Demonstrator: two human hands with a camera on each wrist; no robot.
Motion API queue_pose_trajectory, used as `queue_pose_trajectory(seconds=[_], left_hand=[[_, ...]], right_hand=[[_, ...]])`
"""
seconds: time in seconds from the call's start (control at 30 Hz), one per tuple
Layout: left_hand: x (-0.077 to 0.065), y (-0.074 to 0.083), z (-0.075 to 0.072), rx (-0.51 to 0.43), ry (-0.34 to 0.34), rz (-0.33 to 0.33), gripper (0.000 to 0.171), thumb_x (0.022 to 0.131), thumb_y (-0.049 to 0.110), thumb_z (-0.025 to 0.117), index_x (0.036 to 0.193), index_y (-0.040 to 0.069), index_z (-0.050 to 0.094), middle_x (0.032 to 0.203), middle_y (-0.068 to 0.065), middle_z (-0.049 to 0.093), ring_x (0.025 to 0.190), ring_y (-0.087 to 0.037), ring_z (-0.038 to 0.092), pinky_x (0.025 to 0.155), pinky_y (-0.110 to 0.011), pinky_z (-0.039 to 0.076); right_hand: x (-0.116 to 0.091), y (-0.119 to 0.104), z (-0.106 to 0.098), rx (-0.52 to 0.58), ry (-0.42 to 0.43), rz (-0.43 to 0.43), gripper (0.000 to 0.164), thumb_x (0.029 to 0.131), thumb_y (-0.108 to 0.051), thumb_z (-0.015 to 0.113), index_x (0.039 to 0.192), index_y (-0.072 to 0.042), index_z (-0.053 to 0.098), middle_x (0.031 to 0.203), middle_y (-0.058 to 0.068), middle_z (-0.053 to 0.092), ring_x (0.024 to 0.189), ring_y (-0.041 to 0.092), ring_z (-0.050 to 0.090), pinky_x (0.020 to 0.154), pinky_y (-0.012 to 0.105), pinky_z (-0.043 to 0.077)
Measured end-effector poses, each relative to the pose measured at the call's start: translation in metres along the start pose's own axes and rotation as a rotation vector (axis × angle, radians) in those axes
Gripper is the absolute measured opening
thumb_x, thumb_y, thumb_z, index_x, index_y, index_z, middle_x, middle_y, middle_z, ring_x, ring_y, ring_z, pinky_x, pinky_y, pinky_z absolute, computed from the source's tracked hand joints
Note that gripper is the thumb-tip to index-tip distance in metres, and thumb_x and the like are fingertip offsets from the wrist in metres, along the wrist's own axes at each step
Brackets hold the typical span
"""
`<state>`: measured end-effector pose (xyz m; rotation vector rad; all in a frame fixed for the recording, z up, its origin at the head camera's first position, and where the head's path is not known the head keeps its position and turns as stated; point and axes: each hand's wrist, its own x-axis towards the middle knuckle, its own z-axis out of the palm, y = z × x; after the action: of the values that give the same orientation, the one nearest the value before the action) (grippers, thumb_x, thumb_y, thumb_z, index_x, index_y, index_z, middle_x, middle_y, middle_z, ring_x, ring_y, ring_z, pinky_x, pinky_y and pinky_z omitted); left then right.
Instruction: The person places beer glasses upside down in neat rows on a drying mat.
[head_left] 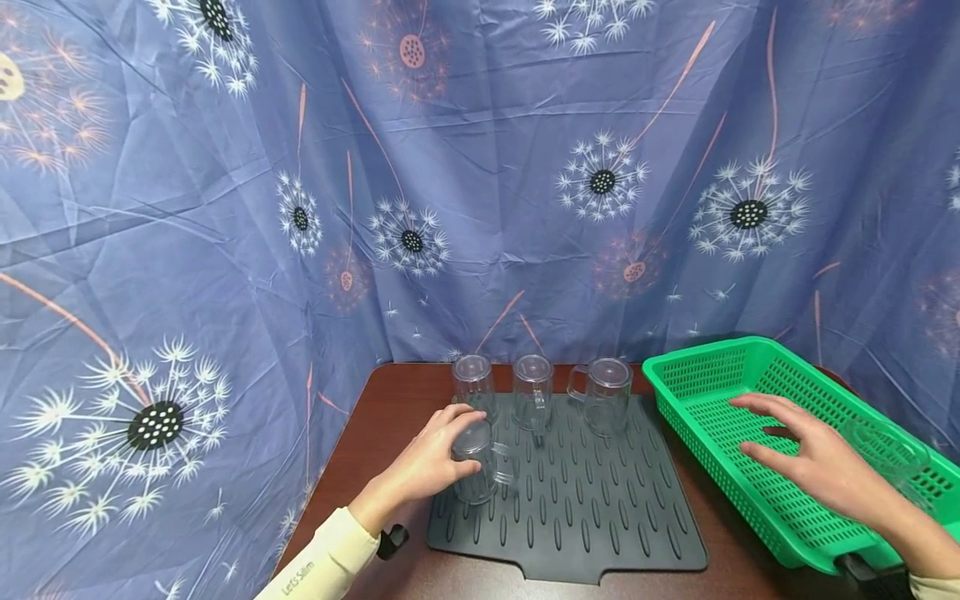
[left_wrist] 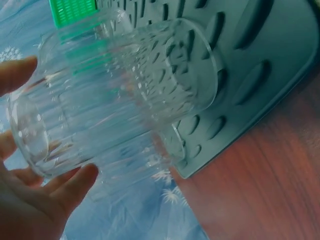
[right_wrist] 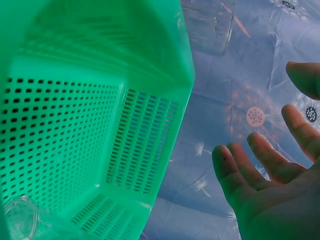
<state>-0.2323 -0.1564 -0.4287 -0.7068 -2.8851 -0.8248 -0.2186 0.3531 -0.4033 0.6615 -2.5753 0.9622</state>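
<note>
A clear glass mug (head_left: 477, 483) stands upside down at the left front of the dark ribbed drying mat (head_left: 577, 508), its handle toward the right. My left hand (head_left: 427, 458) holds this mug near its upturned base, thumb on one side and fingers on the other. In the left wrist view the mug's open rim faces the mat and the fingertips (left_wrist: 87, 175) lie along its wall. My right hand (head_left: 813, 458) hovers over the green basket (head_left: 712, 467), fingers spread and loosely bent, holding nothing. Another glass mug (head_left: 888, 454) lies inside the basket, partly behind the right forearm.
Along the mat's back edge stand three upturned glass mugs: left (head_left: 472, 379), middle (head_left: 532, 396) and right (head_left: 607, 400). The basket sits right of the mat on the brown table (head_left: 375, 425). A blue dandelion-print curtain (head_left: 487, 208) hangs behind and at the left.
</note>
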Motion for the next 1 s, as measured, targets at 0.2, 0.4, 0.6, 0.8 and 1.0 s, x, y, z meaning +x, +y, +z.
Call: queue_pose_trajectory(seconds=[0.2, 0.4, 0.6, 0.8, 1.0], left_hand=[[-0.005, 0.002, 0.008, 0.046, 0.134, 0.074, 0.065, 0.085, 0.027, 0.079, 0.144, 0.024, 0.053, 0.153, -0.005, 0.041, 0.144, -0.027, 0.036, 0.104, -0.052, 0.046], [-0.009, 0.004, 0.017, 0.109, 0.358, 0.223, 0.055, 0.081, 0.020, 0.080, 0.133, 0.016, 0.061, 0.145, -0.005, 0.050, 0.139, -0.030, 0.043, 0.105, -0.050, 0.046], [-0.015, 0.011, 0.029, 0.112, 0.423, 0.306, 0.051, 0.083, 0.016, 0.078, 0.131, 0.016, 0.062, 0.144, -0.004, 0.052, 0.139, -0.026, 0.044, 0.103, -0.048, 0.047], [-0.020, 0.017, 0.038, 0.072, 0.452, 0.399, 0.046, 0.082, 0.010, 0.075, 0.126, 0.013, 0.064, 0.142, -0.005, 0.053, 0.137, -0.029, 0.047, 0.104, -0.048, 0.047], [-0.020, 0.027, 0.045, 0.103, 0.422, 0.511, 0.043, 0.084, 0.011, 0.073, 0.126, 0.016, 0.063, 0.137, -0.002, 0.055, 0.127, -0.022, 0.052, 0.101, -0.040, 0.048]], right_hand=[[-0.001, 0.007, -0.004, -0.045, 0.007, -0.001, 0.057, 0.088, -0.011, 0.078, 0.141, -0.021, 0.057, 0.139, -0.029, 0.043, 0.119, -0.020, 0.039, 0.082, 0.003, 0.039], [-0.001, 0.017, -0.010, -0.083, 0.030, -0.049, 0.061, 0.084, -0.009, 0.081, 0.140, -0.018, 0.058, 0.140, -0.037, 0.034, 0.123, -0.022, 0.032, 0.082, 0.002, 0.037], [0.000, 0.023, -0.016, -0.102, 0.018, -0.020, 0.063, 0.086, -0.013, 0.080, 0.143, -0.019, 0.054, 0.140, -0.039, 0.030, 0.120, -0.023, 0.030, 0.082, 0.002, 0.036], [0.001, 0.026, -0.024, -0.135, 0.016, -0.009, 0.063, 0.087, -0.015, 0.079, 0.144, -0.018, 0.053, 0.148, -0.023, 0.037, 0.120, -0.026, 0.026, 0.080, 0.004, 0.035], [0.001, 0.033, -0.034, -0.149, 0.035, 0.044, 0.064, 0.089, -0.015, 0.078, 0.146, -0.014, 0.049, 0.147, -0.014, 0.040, 0.117, -0.024, 0.029, 0.080, 0.008, 0.034]])
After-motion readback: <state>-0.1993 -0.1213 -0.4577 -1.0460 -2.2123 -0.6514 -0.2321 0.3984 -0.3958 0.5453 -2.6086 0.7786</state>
